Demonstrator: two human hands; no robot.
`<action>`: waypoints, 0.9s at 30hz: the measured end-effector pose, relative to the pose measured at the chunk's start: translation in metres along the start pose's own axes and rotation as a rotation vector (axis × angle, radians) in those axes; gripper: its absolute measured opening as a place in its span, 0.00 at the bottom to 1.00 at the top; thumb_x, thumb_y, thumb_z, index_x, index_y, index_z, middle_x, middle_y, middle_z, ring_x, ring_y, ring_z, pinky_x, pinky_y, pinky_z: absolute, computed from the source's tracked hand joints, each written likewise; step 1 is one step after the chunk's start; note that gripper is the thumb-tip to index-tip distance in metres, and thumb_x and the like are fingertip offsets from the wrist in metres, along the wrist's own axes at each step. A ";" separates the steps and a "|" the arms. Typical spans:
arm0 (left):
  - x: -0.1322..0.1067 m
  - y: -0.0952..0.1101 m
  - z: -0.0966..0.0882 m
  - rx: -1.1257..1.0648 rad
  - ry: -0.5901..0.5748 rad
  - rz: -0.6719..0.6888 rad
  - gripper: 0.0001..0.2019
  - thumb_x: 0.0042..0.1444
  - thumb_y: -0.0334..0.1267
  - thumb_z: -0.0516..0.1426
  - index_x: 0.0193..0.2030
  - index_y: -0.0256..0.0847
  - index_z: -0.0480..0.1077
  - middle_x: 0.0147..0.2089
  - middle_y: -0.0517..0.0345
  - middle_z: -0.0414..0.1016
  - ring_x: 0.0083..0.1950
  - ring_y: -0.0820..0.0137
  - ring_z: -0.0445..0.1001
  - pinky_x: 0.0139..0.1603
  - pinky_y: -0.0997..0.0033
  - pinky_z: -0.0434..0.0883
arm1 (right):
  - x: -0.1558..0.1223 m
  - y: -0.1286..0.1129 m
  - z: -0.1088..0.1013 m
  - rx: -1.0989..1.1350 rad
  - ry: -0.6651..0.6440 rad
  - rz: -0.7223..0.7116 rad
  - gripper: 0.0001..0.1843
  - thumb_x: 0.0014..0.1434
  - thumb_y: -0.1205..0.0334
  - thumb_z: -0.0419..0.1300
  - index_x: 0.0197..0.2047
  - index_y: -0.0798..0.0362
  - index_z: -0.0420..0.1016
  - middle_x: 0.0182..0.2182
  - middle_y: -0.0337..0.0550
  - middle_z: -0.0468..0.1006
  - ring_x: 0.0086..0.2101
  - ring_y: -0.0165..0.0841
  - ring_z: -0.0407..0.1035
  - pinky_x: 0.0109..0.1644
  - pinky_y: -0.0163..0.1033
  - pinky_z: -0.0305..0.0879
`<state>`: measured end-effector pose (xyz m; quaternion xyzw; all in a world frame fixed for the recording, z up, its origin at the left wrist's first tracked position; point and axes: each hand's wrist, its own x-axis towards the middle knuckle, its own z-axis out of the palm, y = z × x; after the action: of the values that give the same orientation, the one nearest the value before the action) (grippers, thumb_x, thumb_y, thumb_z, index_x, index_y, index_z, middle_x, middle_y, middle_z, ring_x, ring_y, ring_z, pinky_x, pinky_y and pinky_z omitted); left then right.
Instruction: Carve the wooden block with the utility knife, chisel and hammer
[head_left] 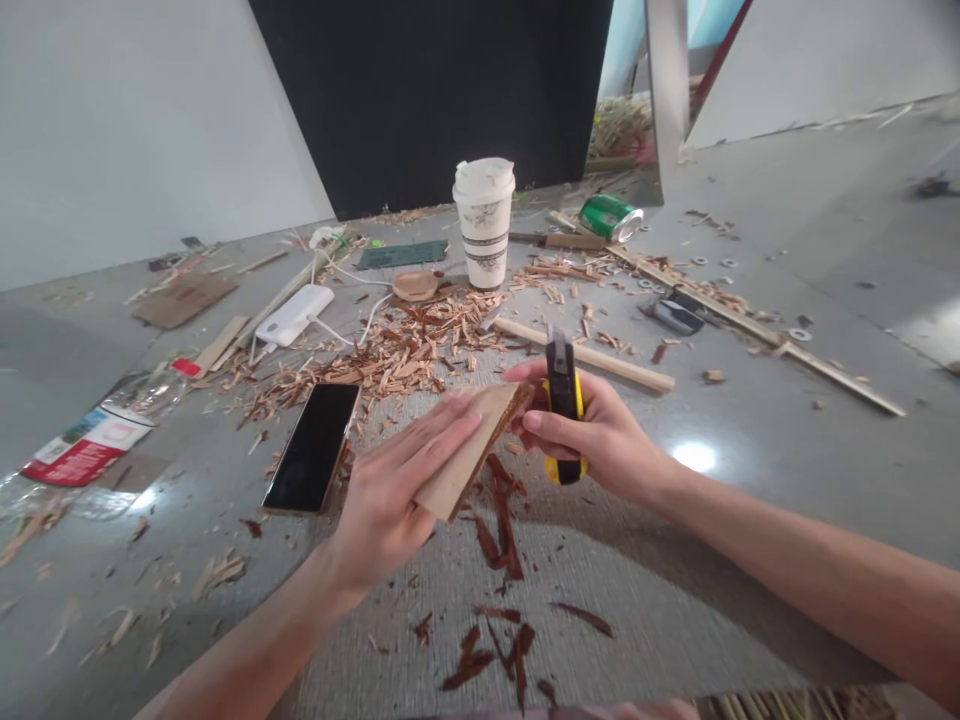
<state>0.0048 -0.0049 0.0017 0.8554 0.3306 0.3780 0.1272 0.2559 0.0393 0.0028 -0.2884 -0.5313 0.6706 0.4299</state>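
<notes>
In the middle of the view my left hand [401,475] grips a flat piece of wood [466,455], fingers over its pale face and thumb beneath. The wood is tilted, and its right edge is rough and brown. My right hand [600,430] is closed around a yellow and black utility knife [562,410] whose front end points up and away from me. Some right fingertips reach the wood's far right corner and seem to touch it. Dark brown shavings [504,530] lie on the grey surface below.
A lidded paper cup [484,225] stands behind a pile of wood shavings [405,350]. Left are a phone [313,447], a white charger [294,315] with cables and a plastic bottle [105,435]. Right are a wooden stick [592,357], a green can [609,217] and a long strip [750,317].
</notes>
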 end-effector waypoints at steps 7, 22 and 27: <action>-0.002 -0.005 0.003 -0.056 -0.021 -0.059 0.34 0.62 0.20 0.54 0.74 0.44 0.63 0.73 0.53 0.69 0.73 0.62 0.69 0.74 0.57 0.70 | 0.001 -0.003 0.004 -0.294 0.169 -0.093 0.12 0.61 0.61 0.69 0.46 0.54 0.77 0.29 0.37 0.79 0.27 0.28 0.73 0.31 0.35 0.68; -0.004 -0.011 -0.001 0.084 0.110 -0.269 0.32 0.64 0.25 0.58 0.73 0.52 0.66 0.70 0.57 0.73 0.69 0.61 0.74 0.73 0.54 0.70 | -0.008 -0.013 0.000 -0.964 0.240 -0.270 0.09 0.68 0.54 0.62 0.38 0.49 0.75 0.28 0.39 0.77 0.28 0.31 0.66 0.33 0.39 0.60; -0.001 -0.014 -0.008 0.081 0.178 -0.480 0.20 0.68 0.38 0.59 0.66 0.46 0.74 0.51 0.56 0.86 0.46 0.65 0.84 0.51 0.62 0.82 | 0.006 -0.023 -0.029 -0.896 0.550 -0.226 0.07 0.63 0.56 0.66 0.37 0.48 0.75 0.29 0.40 0.76 0.28 0.33 0.66 0.33 0.41 0.61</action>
<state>-0.0079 0.0047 0.0001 0.7202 0.5489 0.3971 0.1495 0.2837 0.0601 0.0173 -0.5498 -0.6609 0.2274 0.4574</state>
